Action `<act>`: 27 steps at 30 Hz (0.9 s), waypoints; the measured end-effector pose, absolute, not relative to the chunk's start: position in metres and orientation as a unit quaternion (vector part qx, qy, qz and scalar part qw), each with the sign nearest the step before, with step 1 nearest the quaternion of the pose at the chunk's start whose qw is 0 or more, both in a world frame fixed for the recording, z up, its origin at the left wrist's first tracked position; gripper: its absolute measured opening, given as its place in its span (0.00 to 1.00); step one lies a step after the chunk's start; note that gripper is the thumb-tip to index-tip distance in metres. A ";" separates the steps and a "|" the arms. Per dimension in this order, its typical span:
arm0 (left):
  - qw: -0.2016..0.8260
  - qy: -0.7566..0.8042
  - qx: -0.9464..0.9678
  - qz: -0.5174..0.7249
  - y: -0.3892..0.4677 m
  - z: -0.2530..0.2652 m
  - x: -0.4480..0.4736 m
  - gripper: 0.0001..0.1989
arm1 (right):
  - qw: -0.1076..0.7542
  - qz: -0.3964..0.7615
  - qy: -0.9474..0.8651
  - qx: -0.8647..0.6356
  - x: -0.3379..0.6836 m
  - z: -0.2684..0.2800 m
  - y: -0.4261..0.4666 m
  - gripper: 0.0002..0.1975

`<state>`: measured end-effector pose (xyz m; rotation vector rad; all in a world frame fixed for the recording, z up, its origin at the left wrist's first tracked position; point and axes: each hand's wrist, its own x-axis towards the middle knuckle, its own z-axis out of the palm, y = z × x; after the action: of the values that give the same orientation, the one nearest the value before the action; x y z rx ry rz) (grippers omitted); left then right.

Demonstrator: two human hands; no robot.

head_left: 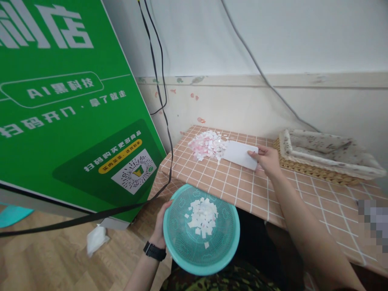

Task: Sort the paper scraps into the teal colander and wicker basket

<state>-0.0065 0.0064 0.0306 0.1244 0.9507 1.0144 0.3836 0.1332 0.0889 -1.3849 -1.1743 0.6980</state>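
Observation:
My left hand [161,224], with a black watch on its wrist, grips the left rim of a turquoise plastic colander [172,246]. White paper scraps [203,216] lie in the middle of the colander, which is held just below the table's front edge. Pinched in my right hand [266,159] is the right end of a flat white card [241,154], low over the table. The card's left end touches, or lies over, the edge of a heap of white and pinkish paper scraps [209,144]. My left fingers are partly hidden behind the colander.
A brown checked cloth covers the table [309,202] against the wall. At its back right sits a cloth-lined wicker basket [321,171]. A green sign-covered cabinet [75,133] stands at left, with a black strap [121,209] hanging across it. A white bag [97,239] lies on the floor.

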 end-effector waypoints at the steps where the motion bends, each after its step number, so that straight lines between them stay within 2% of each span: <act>1: 0.776 0.426 0.058 0.462 0.007 0.029 -0.007 0.12 | 0.562 0.293 -0.495 -0.594 0.384 0.088 0.133 0.21; 5: 0.785 0.410 0.056 0.461 0.007 0.026 -0.010 0.11 | 0.558 0.278 -0.502 -0.599 0.379 0.084 0.135 0.19; 12: 0.789 0.403 0.060 0.460 0.006 0.029 -0.009 0.10 | 0.567 0.299 -0.499 -0.583 0.369 0.082 0.134 0.23; 17: 0.782 0.408 0.063 0.466 0.006 0.024 -0.010 0.10 | 0.542 0.297 -0.522 -0.588 0.371 0.080 0.137 0.24; 22: 0.780 0.416 0.056 0.465 0.007 0.024 -0.010 0.10 | 0.564 0.290 -0.523 -0.569 0.371 0.082 0.137 0.22; 27: 0.777 0.419 0.063 0.466 0.007 0.026 -0.009 0.10 | 0.542 0.319 -0.523 -0.576 0.361 0.084 0.135 0.25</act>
<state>-0.0093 0.0065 0.0262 0.1353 0.9057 1.0093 0.3606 0.1347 0.0835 -1.3667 -1.2410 0.7565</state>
